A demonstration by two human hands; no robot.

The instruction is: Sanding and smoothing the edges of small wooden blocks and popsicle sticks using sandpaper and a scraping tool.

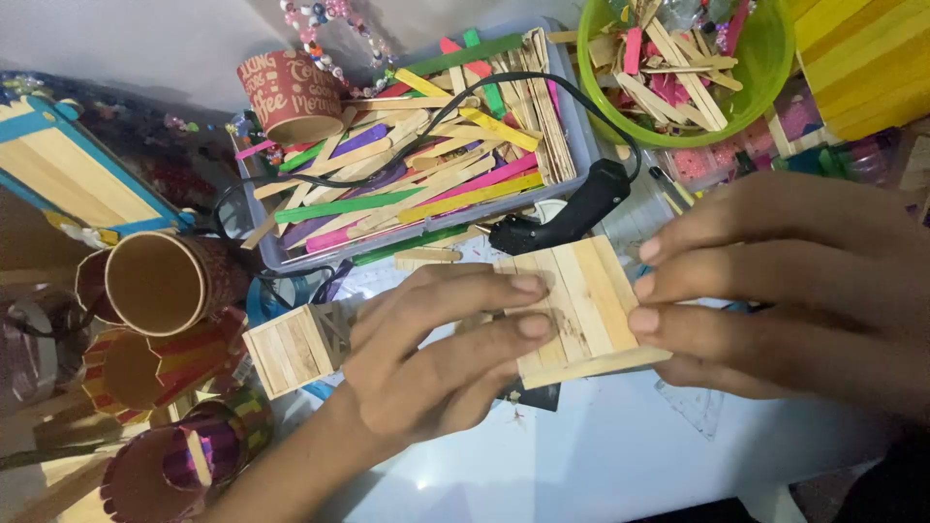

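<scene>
Two bare hands are pressing together a small panel of plain wooden craft sticks (581, 305) just above a white bench (601, 455) crowded with craft supplies. The left hand (436, 353) is gripping the panel from its left side, fingers (504, 286) lying flat across the top face, while the right hand (794, 281) is closing on the right edge, its fingertips (647, 286) touching the sticks. Just beside the left wrist, a second small block of joined sticks (291, 349) is lying on the bench. Behind the panel, a black glue gun (567, 213) is resting against a grey tray of coloured sticks (426, 165), its cord looping over the pile. A green bowl (756, 87) of more sticks is sitting at the far right, and paper cups (160, 281), some wrapped in coloured sticks, are clustering at the left edge.
</scene>
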